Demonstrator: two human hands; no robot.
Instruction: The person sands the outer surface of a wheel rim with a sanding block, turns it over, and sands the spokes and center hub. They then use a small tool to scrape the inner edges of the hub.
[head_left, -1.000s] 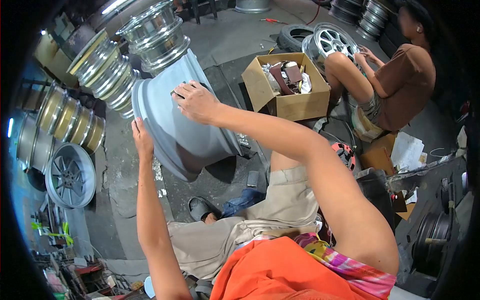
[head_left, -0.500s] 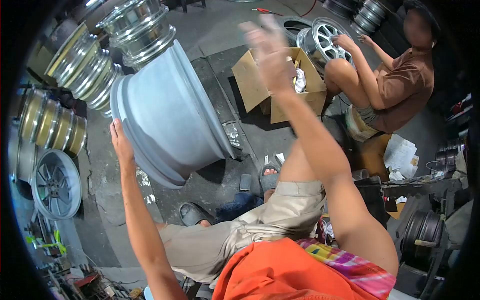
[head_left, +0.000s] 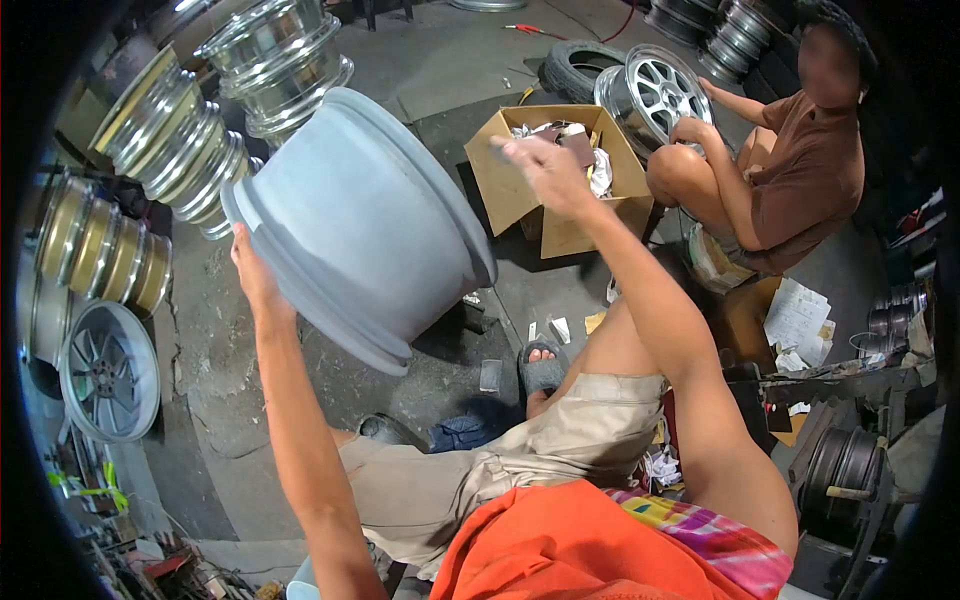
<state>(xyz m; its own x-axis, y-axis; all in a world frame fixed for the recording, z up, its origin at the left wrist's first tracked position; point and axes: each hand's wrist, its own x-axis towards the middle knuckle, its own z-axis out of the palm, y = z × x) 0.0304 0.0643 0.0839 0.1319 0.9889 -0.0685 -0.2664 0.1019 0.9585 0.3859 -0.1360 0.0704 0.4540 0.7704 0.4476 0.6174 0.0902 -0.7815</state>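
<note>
A large grey wheel rim [head_left: 360, 220] leans tilted on the floor in front of me, its smooth barrel facing me. My left hand [head_left: 258, 278] grips the rim's near left edge, the fingertips partly hidden behind the lip. To the right of the rim, my right hand [head_left: 548, 178] is raised in the air, apart from it. Its fingers are stretched out to the left, slightly blurred, and I see nothing in them. Behind that hand stands an open cardboard box [head_left: 590, 232] with papers, white cloth and a brownish sheet inside.
Stacks of shiny rims [head_left: 285, 75] stand at the back left, and a spoked wheel [head_left: 110, 370] leans at far left. A co-worker [head_left: 800, 170] sits at the right, hands on a silver wheel [head_left: 665, 95]. A tyre [head_left: 580, 68] lies behind the box.
The grey rim has turned and tilted, its right edge shifting right. My right hand has come down from higher up. The co-worker's hands have shifted on the silver wheel.
</note>
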